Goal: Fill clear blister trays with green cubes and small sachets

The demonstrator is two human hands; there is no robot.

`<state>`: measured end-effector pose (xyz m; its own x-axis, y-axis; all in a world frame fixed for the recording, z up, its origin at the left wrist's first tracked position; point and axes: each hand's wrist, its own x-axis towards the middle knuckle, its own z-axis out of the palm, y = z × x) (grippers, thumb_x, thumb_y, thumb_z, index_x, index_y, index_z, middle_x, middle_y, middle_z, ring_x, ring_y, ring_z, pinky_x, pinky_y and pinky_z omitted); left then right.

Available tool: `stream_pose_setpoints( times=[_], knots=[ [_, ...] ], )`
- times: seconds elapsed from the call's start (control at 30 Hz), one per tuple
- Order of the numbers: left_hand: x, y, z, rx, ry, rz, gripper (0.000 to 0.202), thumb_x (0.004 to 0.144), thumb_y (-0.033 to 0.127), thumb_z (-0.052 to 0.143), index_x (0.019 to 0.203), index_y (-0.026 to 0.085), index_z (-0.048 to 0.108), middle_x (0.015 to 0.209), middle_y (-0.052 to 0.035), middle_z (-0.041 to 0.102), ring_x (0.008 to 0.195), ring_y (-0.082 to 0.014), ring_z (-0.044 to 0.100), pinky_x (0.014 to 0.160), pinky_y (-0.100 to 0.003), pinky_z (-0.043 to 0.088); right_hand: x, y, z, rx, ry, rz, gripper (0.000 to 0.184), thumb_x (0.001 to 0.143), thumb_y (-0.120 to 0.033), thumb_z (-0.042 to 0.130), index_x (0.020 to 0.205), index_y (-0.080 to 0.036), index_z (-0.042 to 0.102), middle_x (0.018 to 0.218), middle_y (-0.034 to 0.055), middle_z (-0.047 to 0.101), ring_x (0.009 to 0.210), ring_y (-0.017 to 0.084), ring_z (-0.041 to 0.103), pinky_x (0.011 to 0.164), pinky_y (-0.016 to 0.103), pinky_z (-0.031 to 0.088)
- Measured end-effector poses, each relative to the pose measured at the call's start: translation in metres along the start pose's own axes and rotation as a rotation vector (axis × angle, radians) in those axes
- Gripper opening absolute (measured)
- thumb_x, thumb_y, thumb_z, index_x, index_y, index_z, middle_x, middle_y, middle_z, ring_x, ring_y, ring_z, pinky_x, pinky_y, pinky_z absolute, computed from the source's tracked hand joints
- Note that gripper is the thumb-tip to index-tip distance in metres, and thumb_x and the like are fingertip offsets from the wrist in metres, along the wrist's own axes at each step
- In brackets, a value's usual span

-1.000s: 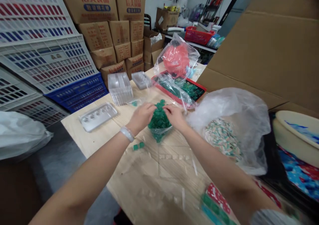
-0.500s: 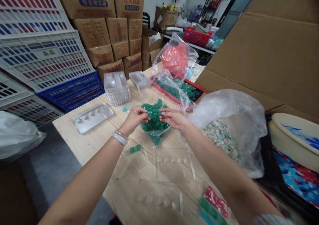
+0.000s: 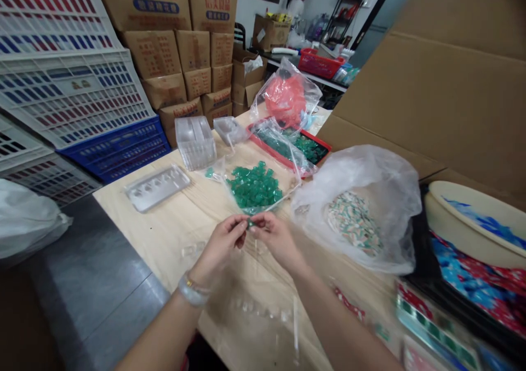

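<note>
Just in front of a heap of small green translucent pieces [image 3: 257, 187] on a clear plastic bag, my left hand [image 3: 228, 237] and my right hand [image 3: 273, 237] meet fingertip to fingertip. Both are pinched closed on a small dark-green piece [image 3: 250, 223] mostly covered by the fingers. Below them, a clear plastic tray [image 3: 263, 308] with a row of moulded pockets lies on the wooden table [image 3: 164, 226]. Part of another clear moulding [image 3: 193, 249] shows left of my left hand, and my wrist hides the rest.
Clear trays stand in a stack [image 3: 195, 143], with a single tray [image 3: 158, 187] at left. A red tray [image 3: 320, 143] of green pieces sits behind. To the right are a bag of mixed pieces [image 3: 355, 223], a cream basin [image 3: 468, 223] and filled packs [image 3: 435, 327]. A person [image 3: 296, 6] stands far back.
Both hands have drawn back from the green heap toward me and come together at the fingertips. The view has shifted slightly, showing more filled packs at lower right.
</note>
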<state>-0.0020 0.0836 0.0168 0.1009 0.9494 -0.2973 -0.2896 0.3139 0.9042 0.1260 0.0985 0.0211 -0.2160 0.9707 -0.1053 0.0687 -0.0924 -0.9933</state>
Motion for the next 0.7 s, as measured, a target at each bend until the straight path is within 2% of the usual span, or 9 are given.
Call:
stream_pose_setpoints(
  times=[0.1, 0.2, 0.27, 0.33, 0.4, 0.47, 0.57, 0.63, 0.7],
  knots=[
    [-0.031, -0.010, -0.006, -0.150, -0.008, -0.103, 0.030, 0.064, 0.034, 0.063, 0.085, 0.013, 0.058, 0.058, 0.0030, 0.047, 0.048, -0.0050, 0.039, 0.045, -0.018, 0.028, -0.027, 0.000, 0.010, -0.126, -0.013, -0.031, 0.010, 0.062, -0.016, 0.057, 0.072, -0.017, 0.055, 0.075, -0.0001, 0.051, 0.067, 0.010, 0.050, 0.061, 0.024, 0.042],
    [-0.050, -0.016, -0.008, -0.108, 0.010, -0.103, 0.029, 0.063, 0.035, 0.064, 0.081, 0.012, 0.058, 0.059, 0.0023, 0.049, 0.048, -0.0043, 0.037, 0.044, -0.018, 0.026, -0.040, -0.003, 0.017, -0.121, -0.085, 0.116, 0.014, 0.057, -0.012, 0.057, 0.066, -0.017, 0.048, 0.063, -0.0037, 0.048, 0.058, 0.009, 0.046, 0.054, 0.022, 0.038],
    [-0.060, -0.016, -0.011, -0.041, 0.009, -0.084, 0.028, 0.064, 0.036, 0.064, 0.078, 0.013, 0.057, 0.056, 0.0030, 0.047, 0.046, -0.0044, 0.035, 0.044, -0.018, 0.025, -0.045, -0.007, 0.018, -0.040, -0.184, 0.254, 0.018, 0.054, -0.012, 0.059, 0.062, -0.017, 0.044, 0.054, -0.0066, 0.044, 0.051, 0.007, 0.043, 0.049, 0.020, 0.034],
    [-0.069, -0.014, -0.014, -0.001, -0.046, -0.093, 0.027, 0.067, 0.038, 0.062, 0.073, 0.013, 0.054, 0.053, 0.0042, 0.043, 0.045, -0.0045, 0.034, 0.043, -0.019, 0.024, -0.050, -0.010, 0.020, 0.080, -0.268, 0.358, 0.022, 0.052, -0.013, 0.062, 0.061, -0.017, 0.042, 0.051, -0.0082, 0.042, 0.047, 0.005, 0.040, 0.047, 0.019, 0.032],
    [-0.078, -0.012, -0.018, -0.005, -0.150, -0.134, 0.028, 0.069, 0.041, 0.059, 0.069, 0.013, 0.051, 0.051, 0.0046, 0.041, 0.044, -0.0043, 0.032, 0.043, -0.019, 0.022, -0.054, -0.014, 0.021, 0.211, -0.311, 0.409, 0.026, 0.050, -0.013, 0.065, 0.061, -0.016, 0.042, 0.051, -0.0082, 0.043, 0.046, 0.004, 0.040, 0.047, 0.019, 0.031],
    [-0.086, -0.012, -0.021, -0.070, -0.205, -0.149, 0.028, 0.070, 0.040, 0.058, 0.069, 0.014, 0.049, 0.052, 0.0046, 0.040, 0.044, -0.0040, 0.031, 0.043, -0.019, 0.020, -0.059, -0.015, 0.024, 0.342, -0.339, 0.430, 0.028, 0.050, -0.015, 0.068, 0.064, -0.016, 0.043, 0.053, -0.0075, 0.046, 0.047, 0.004, 0.042, 0.048, 0.018, 0.031],
    [-0.094, -0.018, -0.022, -0.238, -0.098, -0.088, 0.027, 0.067, 0.037, 0.062, 0.073, 0.015, 0.048, 0.055, 0.0048, 0.042, 0.046, -0.0038, 0.032, 0.044, -0.018, 0.019, -0.064, -0.014, 0.029, 0.445, -0.355, 0.434, 0.028, 0.055, -0.021, 0.069, 0.070, -0.016, 0.046, 0.056, -0.0063, 0.049, 0.045, 0.004, 0.043, 0.047, 0.019, 0.031],
    [-0.097, -0.025, -0.022, -0.313, -0.010, -0.065, 0.029, 0.065, 0.036, 0.064, 0.075, 0.015, 0.048, 0.056, 0.0050, 0.042, 0.047, -0.0036, 0.032, 0.044, -0.018, 0.019, -0.068, -0.010, 0.035, 0.430, -0.351, 0.412, 0.027, 0.059, -0.025, 0.068, 0.074, -0.016, 0.047, 0.057, -0.0057, 0.049, 0.045, 0.005, 0.043, 0.046, 0.019, 0.031],
    [-0.098, -0.032, -0.023, -0.319, 0.015, -0.087, 0.029, 0.066, 0.038, 0.063, 0.071, 0.014, 0.047, 0.052, 0.0058, 0.038, 0.045, -0.0035, 0.029, 0.043, -0.018, 0.018, -0.072, -0.005, 0.041, 0.352, -0.327, 0.329, 0.026, 0.064, -0.028, 0.065, 0.080, -0.018, 0.048, 0.058, -0.0056, 0.048, 0.046, 0.006, 0.044, 0.046, 0.020, 0.032]
  ],
)
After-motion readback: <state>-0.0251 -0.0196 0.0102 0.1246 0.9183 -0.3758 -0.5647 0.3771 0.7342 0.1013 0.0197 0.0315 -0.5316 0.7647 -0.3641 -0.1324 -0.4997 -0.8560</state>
